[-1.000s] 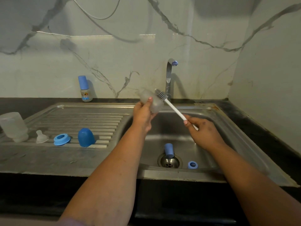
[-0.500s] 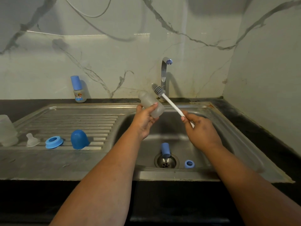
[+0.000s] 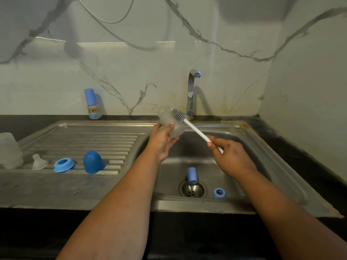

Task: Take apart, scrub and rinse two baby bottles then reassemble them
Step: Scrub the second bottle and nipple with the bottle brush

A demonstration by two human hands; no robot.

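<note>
My left hand (image 3: pixel 163 140) grips a clear frosted bottle body (image 3: pixel 171 122) tilted over the sink basin (image 3: pixel 249 154). My right hand (image 3: pixel 228 156) holds the white handle of a bottle brush (image 3: pixel 195 129); its grey bristle head lies against the outside of the bottle's upper end. On the draining board lie a clear bottle body (image 3: pixel 9 150), a clear teat (image 3: pixel 37 162), a blue collar ring (image 3: pixel 63 164) and a blue cap (image 3: pixel 93 162). In the basin a blue cap (image 3: pixel 191 175) rests by the drain and a blue ring (image 3: pixel 219 192) lies to its right.
A small bottle with a blue cap (image 3: pixel 92 104) stands against the marble backsplash at the back left. The chrome tap (image 3: pixel 191 92) rises behind the basin, with no water visibly running. A dark counter runs around the steel sink; a wall closes the right side.
The brush head has come out from beside the bottle's mouth and now rests against the bottle's outside, higher up. Both hands stay over the basin.
</note>
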